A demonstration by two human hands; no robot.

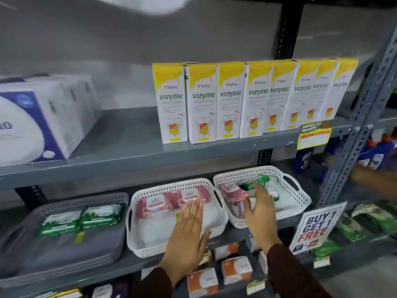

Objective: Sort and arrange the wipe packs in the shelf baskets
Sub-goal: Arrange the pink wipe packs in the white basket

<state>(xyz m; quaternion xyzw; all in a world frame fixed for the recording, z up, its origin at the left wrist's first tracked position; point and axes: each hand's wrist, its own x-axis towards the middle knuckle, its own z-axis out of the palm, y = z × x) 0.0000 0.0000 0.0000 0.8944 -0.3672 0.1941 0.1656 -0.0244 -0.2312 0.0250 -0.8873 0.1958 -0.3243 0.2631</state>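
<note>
We judge sorting is underway: our left hand (pixel 189 229) lies flat and empty over the middle white perforated plastic basket (pixel 137 244) of pink wipe packs (pixel 171 203); our right hand (pixel 261 209), spread and empty, reaches into the right white basket (pixel 300 203) holding a pink pack (pixel 233 193) and green pack (pixel 257 181); next, the stray pink pack needs grasping.

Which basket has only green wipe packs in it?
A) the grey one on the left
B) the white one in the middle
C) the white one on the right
A: the grey basket holds two green packs and nothing else, while the middle white basket has pink packs and the right white basket mixes pink and green.
</note>
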